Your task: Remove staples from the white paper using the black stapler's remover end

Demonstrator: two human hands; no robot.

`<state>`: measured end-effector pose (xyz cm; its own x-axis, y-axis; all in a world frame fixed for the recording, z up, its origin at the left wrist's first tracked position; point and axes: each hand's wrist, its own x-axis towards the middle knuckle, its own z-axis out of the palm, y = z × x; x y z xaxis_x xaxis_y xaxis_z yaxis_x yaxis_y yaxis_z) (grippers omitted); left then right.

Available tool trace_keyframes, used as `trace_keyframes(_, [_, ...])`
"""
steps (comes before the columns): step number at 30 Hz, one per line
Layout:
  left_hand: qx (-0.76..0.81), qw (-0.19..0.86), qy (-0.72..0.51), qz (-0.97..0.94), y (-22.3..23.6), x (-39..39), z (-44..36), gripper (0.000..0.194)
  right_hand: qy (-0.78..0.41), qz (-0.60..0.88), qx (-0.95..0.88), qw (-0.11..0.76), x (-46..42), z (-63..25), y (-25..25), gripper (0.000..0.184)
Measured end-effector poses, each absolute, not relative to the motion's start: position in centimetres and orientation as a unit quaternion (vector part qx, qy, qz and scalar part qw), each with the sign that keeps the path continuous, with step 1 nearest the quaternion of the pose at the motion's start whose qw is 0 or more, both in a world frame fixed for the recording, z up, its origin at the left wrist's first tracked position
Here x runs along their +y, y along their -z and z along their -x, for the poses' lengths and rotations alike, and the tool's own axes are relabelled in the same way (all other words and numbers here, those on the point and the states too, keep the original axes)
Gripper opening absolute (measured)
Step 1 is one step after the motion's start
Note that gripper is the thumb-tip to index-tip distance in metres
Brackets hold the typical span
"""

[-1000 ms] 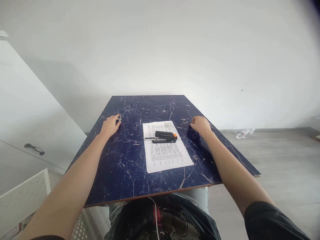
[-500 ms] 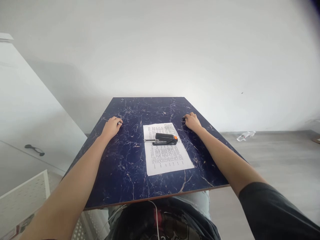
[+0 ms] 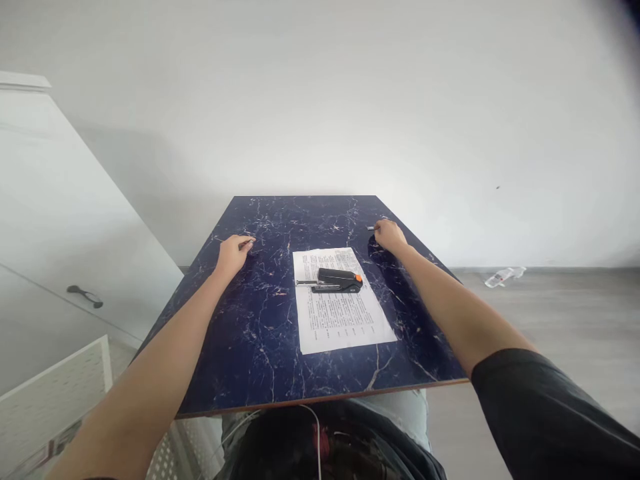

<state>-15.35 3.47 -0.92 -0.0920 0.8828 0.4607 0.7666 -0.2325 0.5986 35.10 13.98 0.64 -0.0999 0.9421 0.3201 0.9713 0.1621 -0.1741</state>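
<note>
A black stapler [image 3: 340,281] with an orange button lies on a stack of printed paper [image 3: 345,327] in the middle of the table. Its metal inner rod sticks out to the left. Over the table's left side, my left hand [image 3: 234,255] is closed, thumb and fingers pinching a small pale piece [image 3: 251,241] too small to make out. Toward the far right edge, my right hand [image 3: 391,235] is closed too. Between its fingertips is a small silvery strip [image 3: 371,228], pointing left. Neither hand touches the stapler or the paper.
The blue marbled table [image 3: 240,360] stands close to a white wall. On the left are a white cabinet [image 3: 45,200] with a dark handle and a white perforated panel [image 3: 60,380]. A crumpled clear plastic piece [image 3: 504,277] lies on the floor at right. A white cable [image 3: 318,433] hangs across my lap.
My right hand has come inward, then shifted toward the far edge, and a silvery strip now shows in its fingers. My left hand's fingers have closed into a pinch. Stapler and paper stay put.
</note>
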Motion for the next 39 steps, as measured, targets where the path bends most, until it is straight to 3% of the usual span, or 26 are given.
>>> trace_keyframes(4, [0.595,0.208,-0.516,-0.580,0.5,2.9,13.9,0.030,0.040,0.639,-0.742,0.199,12.1,-34.1,-0.3,0.032])
trace_keyframes(7, [0.553,0.249,-0.525,-0.597,-0.3,1.6,11.5,0.038,0.037,0.620,-0.756,0.207,9.4,-33.2,1.0,0.029])
trace_keyframes(17, [0.390,0.217,-0.405,-0.798,-3.7,-3.7,3.7,0.019,0.042,0.616,-0.751,0.234,6.0,-32.3,2.0,0.021])
trace_keyframes(28, [0.450,0.275,-0.294,-0.797,-3.2,-4.7,2.5,0.019,0.021,0.593,-0.769,0.239,6.7,-33.3,2.4,0.019])
trace_keyframes(39, [0.444,0.307,-0.288,-0.791,-3.1,-4.9,2.0,0.014,0.019,0.589,-0.772,0.240,6.7,-33.4,2.4,0.018])
